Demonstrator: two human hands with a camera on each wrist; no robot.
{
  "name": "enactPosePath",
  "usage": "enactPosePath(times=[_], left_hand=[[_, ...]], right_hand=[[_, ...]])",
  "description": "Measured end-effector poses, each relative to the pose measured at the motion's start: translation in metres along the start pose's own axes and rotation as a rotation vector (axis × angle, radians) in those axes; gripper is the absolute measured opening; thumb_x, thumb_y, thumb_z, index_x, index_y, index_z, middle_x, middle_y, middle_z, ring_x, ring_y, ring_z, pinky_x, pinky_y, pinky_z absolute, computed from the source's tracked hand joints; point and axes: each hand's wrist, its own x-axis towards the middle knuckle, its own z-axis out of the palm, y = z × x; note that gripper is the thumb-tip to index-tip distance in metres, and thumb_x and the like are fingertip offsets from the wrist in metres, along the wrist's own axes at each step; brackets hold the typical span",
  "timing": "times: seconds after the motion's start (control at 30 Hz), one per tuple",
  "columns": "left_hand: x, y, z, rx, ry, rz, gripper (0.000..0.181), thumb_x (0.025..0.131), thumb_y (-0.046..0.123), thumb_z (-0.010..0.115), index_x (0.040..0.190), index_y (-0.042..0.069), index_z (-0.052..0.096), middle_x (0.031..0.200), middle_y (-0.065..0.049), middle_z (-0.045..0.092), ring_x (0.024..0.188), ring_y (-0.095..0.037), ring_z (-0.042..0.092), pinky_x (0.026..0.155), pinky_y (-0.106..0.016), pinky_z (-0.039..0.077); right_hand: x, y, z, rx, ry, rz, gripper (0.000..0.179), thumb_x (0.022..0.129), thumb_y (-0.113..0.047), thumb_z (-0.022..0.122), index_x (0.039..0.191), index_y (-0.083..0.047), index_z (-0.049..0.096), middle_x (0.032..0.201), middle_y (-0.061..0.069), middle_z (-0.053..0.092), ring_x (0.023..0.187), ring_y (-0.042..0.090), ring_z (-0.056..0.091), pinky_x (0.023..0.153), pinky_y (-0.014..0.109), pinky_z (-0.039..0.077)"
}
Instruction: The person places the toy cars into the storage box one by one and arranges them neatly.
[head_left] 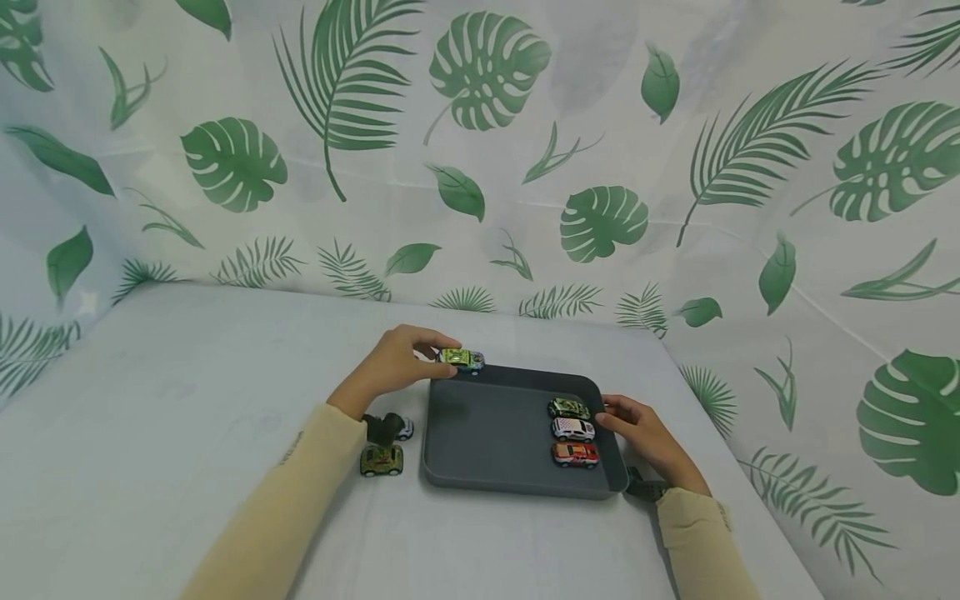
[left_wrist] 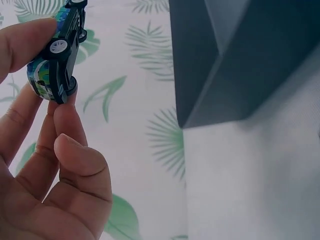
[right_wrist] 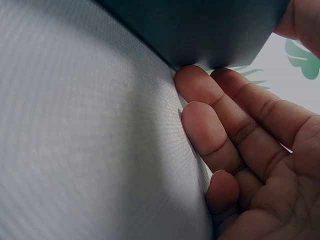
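Head view facing forward-down, wrist views close-up, tray (head_left: 487,433) shared

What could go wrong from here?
1. The yellow-green and blue toy car, pinched in the left grip near the far-left corner of the dark-grey rectangular tray, might slip or clip the rim.
2. The right grip touches the tray's right side; a push could shift the row of three small multicoloured toy cars inside.
3. The black wrist device appears close to the green camouflage toy car and might knock it.
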Motion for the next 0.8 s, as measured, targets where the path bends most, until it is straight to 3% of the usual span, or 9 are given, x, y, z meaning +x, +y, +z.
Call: enactPosePath(times=[0.37, 0.8], left_hand=[[0.016, 0.010, 0.017, -0.031, -0.015, 0.035, 0.040, 0.095, 0.019, 0.086, 0.134, 0.010, 0.078, 0.127, -0.008, 0.075, 0.112, -0.025, 0.070, 0.096, -0.046, 0.059], [0.035, 0.014, 0.042, -0.047, -0.031, 0.061, 0.040, 0.095, 0.018, 0.086, 0.134, 0.010, 0.079, 0.126, -0.007, 0.076, 0.110, -0.023, 0.071, 0.095, -0.041, 0.060]], right_hand=[[0.000, 0.000, 0.002, -0.005, 0.010, 0.007, 0.055, 0.108, -0.020, 0.065, 0.149, 0.014, 0.052, 0.129, 0.023, 0.070, 0.111, 0.017, 0.066, 0.109, 0.051, 0.049], [0.000, -0.002, 0.001, 0.008, 0.005, 0.015, 0.055, 0.108, -0.020, 0.066, 0.149, 0.013, 0.052, 0.129, 0.023, 0.070, 0.111, 0.018, 0.066, 0.112, 0.056, 0.046]])
